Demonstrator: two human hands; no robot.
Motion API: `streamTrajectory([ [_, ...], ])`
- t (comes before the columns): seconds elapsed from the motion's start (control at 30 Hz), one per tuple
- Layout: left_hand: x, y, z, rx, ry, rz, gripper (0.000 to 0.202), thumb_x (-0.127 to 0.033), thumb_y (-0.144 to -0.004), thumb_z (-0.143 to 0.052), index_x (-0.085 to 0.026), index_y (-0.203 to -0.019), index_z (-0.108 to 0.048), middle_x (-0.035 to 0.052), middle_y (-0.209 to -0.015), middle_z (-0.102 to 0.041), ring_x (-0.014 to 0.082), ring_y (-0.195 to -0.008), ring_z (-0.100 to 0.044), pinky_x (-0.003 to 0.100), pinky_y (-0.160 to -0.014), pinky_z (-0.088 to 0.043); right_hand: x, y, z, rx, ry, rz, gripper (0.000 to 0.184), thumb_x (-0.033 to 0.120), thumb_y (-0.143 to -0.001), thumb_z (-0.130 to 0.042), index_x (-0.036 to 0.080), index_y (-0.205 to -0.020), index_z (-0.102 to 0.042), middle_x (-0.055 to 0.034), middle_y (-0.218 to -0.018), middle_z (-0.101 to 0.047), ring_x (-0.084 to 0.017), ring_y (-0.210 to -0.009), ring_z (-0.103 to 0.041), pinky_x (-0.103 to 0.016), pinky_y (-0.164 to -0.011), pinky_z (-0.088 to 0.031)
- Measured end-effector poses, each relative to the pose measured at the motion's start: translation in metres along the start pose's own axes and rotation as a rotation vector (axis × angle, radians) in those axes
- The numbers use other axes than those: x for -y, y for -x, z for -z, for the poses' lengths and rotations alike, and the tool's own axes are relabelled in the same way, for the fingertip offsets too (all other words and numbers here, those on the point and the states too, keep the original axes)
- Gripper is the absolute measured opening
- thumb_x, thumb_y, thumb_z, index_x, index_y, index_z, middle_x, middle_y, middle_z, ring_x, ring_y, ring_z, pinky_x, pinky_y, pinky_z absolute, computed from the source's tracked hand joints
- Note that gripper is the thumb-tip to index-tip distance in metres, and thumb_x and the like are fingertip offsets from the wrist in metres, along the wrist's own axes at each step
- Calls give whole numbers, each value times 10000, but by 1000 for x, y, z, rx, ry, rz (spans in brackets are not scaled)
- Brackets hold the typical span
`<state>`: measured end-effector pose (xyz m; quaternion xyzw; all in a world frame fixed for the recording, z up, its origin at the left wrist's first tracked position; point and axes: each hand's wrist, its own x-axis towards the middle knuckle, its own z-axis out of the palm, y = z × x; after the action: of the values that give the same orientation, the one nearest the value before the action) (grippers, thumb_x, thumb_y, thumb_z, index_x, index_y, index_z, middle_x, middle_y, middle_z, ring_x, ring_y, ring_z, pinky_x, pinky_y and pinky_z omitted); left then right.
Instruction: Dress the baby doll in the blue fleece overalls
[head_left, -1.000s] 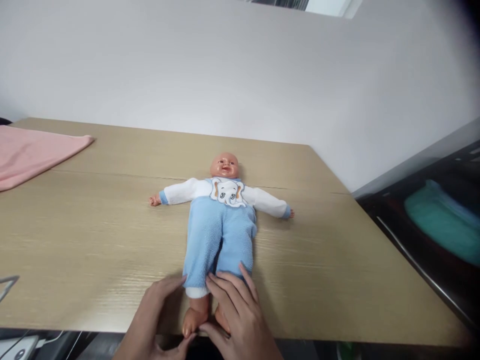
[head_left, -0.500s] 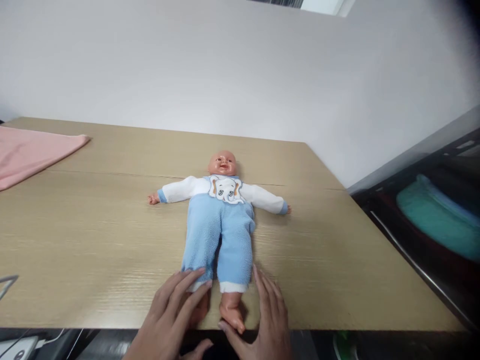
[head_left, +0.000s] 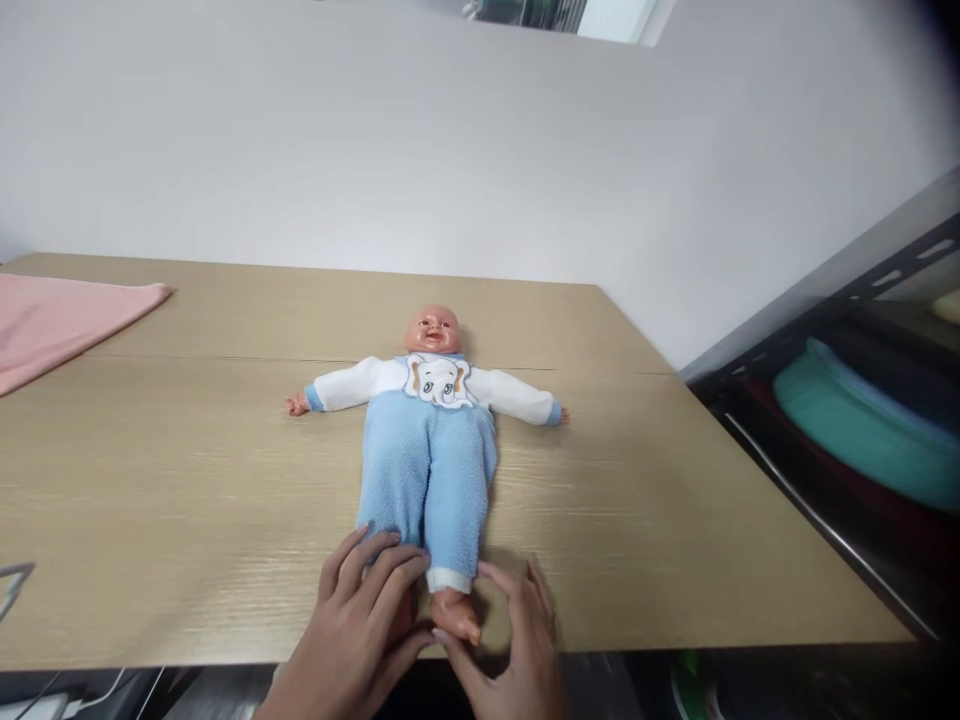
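Pale wood tabletop, lower centre: left hand, spread flat, and right hand, loosely cupped, have closed in on the blue-suited plastic baby doll's feet.

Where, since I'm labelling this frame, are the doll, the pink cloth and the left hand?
doll (head_left: 427, 460), head view, blue trousers.
pink cloth (head_left: 52, 325), head view, middle of its visible part.
left hand (head_left: 358, 630), head view, back of the hand.
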<state>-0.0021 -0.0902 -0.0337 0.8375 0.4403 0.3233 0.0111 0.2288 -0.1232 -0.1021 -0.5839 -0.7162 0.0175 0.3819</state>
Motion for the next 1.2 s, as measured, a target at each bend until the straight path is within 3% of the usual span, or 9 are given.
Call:
streamTrajectory([
  [0.23,9,-1,24,97,29,-45,483,-417,-975,-815,-250,-1397,-651,104,-1447,-725,328,-1381,-585,454,-1217,-374,-24,-24,36,153,-175,43,942,602,-822,-940,276,-1594,-510,-194,-1556,-658,-479,-1358,-686,-621,-1046,-624],
  [0.37,18,-19,40,168,116,33,341,-332,-1042,-729,-288,-1367,-634,87,-1521,-671,325,-1408,-540,450,-1133,-454,-62,-65,61,178,-168,148,619,600,-1005,-760,302,-1516,-579,-167,-1613,-619,-436,-1445,-631,-627,-1147,-547],
  [0.47,28,-49,36,177,154,66,234,-328,-1113,-646,-302,-1344,-628,76,-1538,-658,330,-1427,-523,507,-1169,-432,-100,-109,57,60,-86,59,438,504,-1079,-689,308,-1460,-598,-152,-1511,-676,-392,-1420,-636,-631,-1202,-500],
  [0.6,48,-106,13,136,146,63,238,-403,-1134,-634,-273,-1334,-636,106,-1548,-639,354,-1448,-512,593,-1225,-406,-152,-171,31,-8,36,96,558,539,-1040,-704,252,-1498,-564,-210,-1516,-663,-429,-1434,-615,-675,-1221,-469],
  [0.77,71,-179,-18,131,90,-10,358,-426,-1079,-713,-214,-1355,-632,152,-1519,-646,383,-1437,-517,599,-1232,-441,-189,-227,13,71,-32,96,701,564,-917,-782,191,-1487,-616,-250,-1491,-695,-463,-1403,-640,-700,-1189,-502],
  [0.87,75,-213,-36,186,74,-49,451,-451,-1033,-767,-203,-1382,-624,154,-1492,-660,383,-1430,-533,566,-1225,-464,-189,-245,15,119,-202,63,485,472,-880,-806,224,-1291,-735,-170,-1257,-798,-380,-1149,-767,-561,-997,-645],
  [0.97,72,-236,-54,256,33,-57,651,-492,-951,-856,-174,-1456,-594,173,-1487,-661,396,-1421,-546,546,-1214,-473,-173,-259,24,62,-283,43,393,441,-872,-825,231,-1192,-736,-113,-1103,-802,-296,-951,-786,-441,-837,-684],
  [1.1,67,-250,-71,259,-13,-46,770,-550,-911,-880,-141,-1489,-576,195,-1456,-682,412,-1354,-592,559,-1158,-485,-125,-274,36,17,-441,70,488,465,-840,-934,231,-1210,-717,-97,-1127,-797,-259,-939,-785,-431,-882,-714],
  [1.2,71,-252,-76,184,27,10,549,-516,-975,-806,-166,-1369,-650,177,-1334,-738,396,-1255,-644,528,-1060,-508,-83,-277,37,95,-550,120,557,428,-832,-983,248,-1280,-705,-87,-1144,-801,-267,-996,-809,-442,-898,-735],
])
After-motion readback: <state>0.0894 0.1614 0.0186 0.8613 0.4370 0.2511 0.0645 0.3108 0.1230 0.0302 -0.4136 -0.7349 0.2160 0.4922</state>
